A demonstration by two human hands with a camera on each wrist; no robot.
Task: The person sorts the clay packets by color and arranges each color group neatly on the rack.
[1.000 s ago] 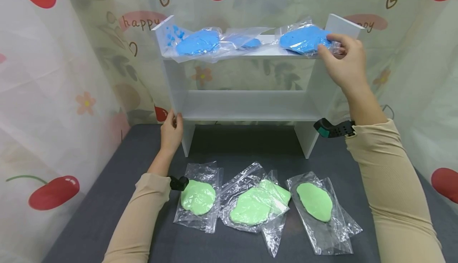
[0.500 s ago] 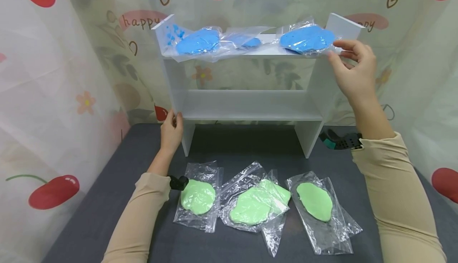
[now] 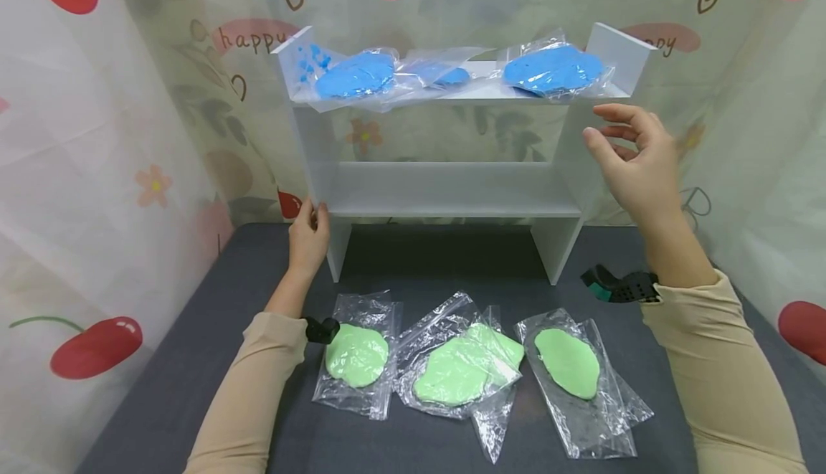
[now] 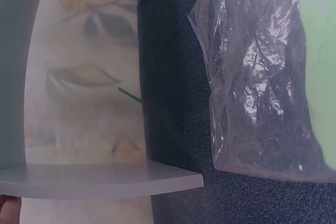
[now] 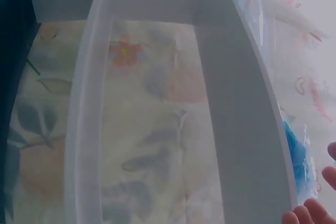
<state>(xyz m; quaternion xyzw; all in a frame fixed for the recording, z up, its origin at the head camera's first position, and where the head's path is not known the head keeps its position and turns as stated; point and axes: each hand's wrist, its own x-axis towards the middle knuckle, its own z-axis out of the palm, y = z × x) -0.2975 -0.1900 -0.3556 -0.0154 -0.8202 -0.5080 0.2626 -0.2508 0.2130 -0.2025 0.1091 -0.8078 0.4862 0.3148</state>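
Observation:
My left hand [image 3: 308, 241] grips the front edge of the left side panel of a white two-tier shelf [image 3: 445, 191], around the height of its lower board. In the left wrist view a fingertip [image 4: 9, 211] shows beside that panel. My right hand [image 3: 639, 162], fingers loosely bent and holding nothing, hovers in front of the shelf's right side, below the upper board. Up on that board lies a clear bag of blue clay-like material [image 3: 551, 71] at the right. More blue material in a clear bag [image 3: 358, 76] lies at the left, with a smaller blue piece [image 3: 445, 76] beside it.
On the dark tabletop [image 3: 193, 359] in front of the shelf lie clear bags of flattened light green clay-like material: a left one [image 3: 357, 356], a middle group [image 3: 454, 370] and a right one [image 3: 568, 363]. A patterned curtain [image 3: 413, 22] closes off the back and sides.
My right hand has let go of the right blue bag and drawn away from it, first to the right, then down. The left hand has stayed on the shelf panel.

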